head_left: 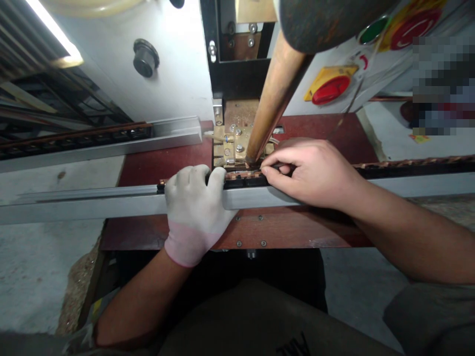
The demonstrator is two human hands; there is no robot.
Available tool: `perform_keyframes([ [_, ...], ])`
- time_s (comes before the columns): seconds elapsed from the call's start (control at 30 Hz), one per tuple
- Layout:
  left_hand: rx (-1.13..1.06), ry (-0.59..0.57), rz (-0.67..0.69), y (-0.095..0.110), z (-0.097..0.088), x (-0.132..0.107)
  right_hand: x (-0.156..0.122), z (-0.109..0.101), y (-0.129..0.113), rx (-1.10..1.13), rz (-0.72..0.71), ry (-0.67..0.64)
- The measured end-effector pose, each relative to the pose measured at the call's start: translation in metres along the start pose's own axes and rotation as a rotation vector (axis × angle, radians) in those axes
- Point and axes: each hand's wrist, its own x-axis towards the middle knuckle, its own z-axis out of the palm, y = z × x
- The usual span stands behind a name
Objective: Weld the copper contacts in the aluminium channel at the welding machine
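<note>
My left hand (195, 210), in a white glove, curls over a long grey metal rail (92, 205) that carries a black strip with copper contacts (408, 165). Its fingers are wrapped over the rail's top edge. My bare right hand (315, 170) rests on the same rail just to the right. Its fingertips pinch the strip close to the tip of a copper electrode rod (272, 99). The rod comes down at a slant onto a brass fixture (230, 143) behind the rail.
A second rail with a black strip (111, 136) lies behind on the left. The white machine front carries a black knob (145, 58) and red buttons on yellow (330, 89). A dark red plate (163, 163) lies under the rails.
</note>
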Motion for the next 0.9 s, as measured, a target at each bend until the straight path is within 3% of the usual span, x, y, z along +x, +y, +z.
perform_keyframes([
  [0.77, -0.011, -0.017, 0.008, 0.004, -0.002, 0.003, 0.005, 0.003, -0.005, 0.062, 0.058, -0.007],
  [0.9, -0.013, -0.048, 0.011, 0.002, -0.002, 0.006, 0.015, 0.001, -0.004, 0.06, 0.107, -0.068],
])
